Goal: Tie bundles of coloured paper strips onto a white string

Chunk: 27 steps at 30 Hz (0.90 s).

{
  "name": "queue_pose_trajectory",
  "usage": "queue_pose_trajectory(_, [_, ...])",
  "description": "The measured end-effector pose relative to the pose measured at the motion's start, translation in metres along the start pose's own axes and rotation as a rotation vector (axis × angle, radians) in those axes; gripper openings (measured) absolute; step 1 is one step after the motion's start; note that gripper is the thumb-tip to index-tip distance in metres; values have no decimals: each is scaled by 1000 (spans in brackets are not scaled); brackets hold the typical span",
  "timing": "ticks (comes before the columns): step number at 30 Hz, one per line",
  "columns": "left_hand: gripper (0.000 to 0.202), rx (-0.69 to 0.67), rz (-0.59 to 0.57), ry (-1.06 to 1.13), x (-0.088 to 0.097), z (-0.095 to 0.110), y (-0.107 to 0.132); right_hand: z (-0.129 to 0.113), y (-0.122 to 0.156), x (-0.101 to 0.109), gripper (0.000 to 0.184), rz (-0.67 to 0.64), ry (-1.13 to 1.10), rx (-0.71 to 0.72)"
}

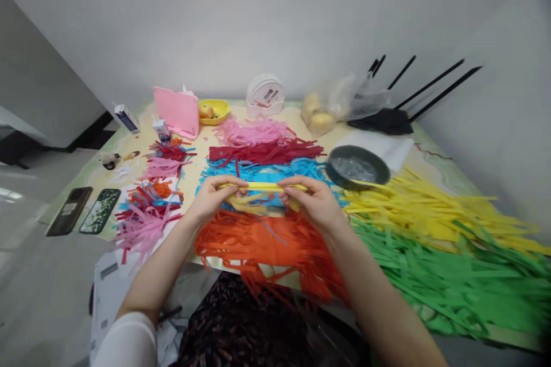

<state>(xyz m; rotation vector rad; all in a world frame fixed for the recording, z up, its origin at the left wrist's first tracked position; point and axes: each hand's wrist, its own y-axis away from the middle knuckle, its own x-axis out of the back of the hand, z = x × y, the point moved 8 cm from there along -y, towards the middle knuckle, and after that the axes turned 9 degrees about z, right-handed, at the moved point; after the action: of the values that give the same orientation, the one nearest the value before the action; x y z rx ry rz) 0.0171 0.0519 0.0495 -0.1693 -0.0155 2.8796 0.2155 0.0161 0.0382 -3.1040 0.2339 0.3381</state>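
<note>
Both hands hold a yellow paper strip (262,187) level above the table, one at each end. My left hand (217,196) pinches its left end, and my right hand (312,202) pinches its right end. More yellow strips droop from the hands. Under them lies a heap of orange paper strips (267,246) that spills over the table's front edge. Behind the hands are blue strips (275,171), dark red strips (264,152) and pink strips (252,131).
Yellow strips (430,206) and green strips (451,275) cover the right side. A dark bowl (358,167) stands right of the blue strips. Two phones (84,210) lie at the left edge, near mixed strip bundles (148,206). At the back stand a pink holder (176,110), a yellow bowl (214,110), a bag of fruit (321,114).
</note>
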Motion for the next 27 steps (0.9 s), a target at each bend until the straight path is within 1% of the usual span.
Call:
queue_pose_trajectory(3, [14,-13,-7,16,1,-1,0,-1,1,-1,22,-26,51,31])
queue_pose_trajectory(6, [21,-39,-7,-34,1,2,0,-8,3,-2,24,-52,168,89])
queue_pose_trajectory(9, [28,-111,5,-217,-1,11,2,-19,7,-3,22,-49,340,203])
queue_pose_trajectory(11, [24,-202,11,-374,-4,20,4,-25,9,-3,19,-35,447,272])
queue_pose_trajectory(14, [22,-315,-6,-572,-10,28,5,-31,10,-4,25,0,621,347])
queue_pose_trajectory(15, [20,-327,-16,-622,-11,27,5,-32,10,-4,23,11,676,364])
queue_pose_trajectory(17, [16,-306,-20,-669,-12,24,3,-32,9,-4,15,24,731,363])
queue_pose_trajectory(19, [19,-226,-39,-591,-12,18,3,-27,7,-3,15,12,648,287])
queue_pose_trajectory(21, [22,-105,-91,-401,-14,10,3,-18,5,-2,18,-24,452,161])
queue_pose_trajectory(23, [25,-19,-123,-232,-16,5,5,-8,4,-2,23,-53,262,59])
queue_pose_trajectory(24, [26,-1,-118,-193,-15,3,4,-4,4,-2,25,-55,201,30])
queue_pose_trajectory(27, [29,-6,-60,-189,-8,-1,2,2,2,0,30,-21,119,4])
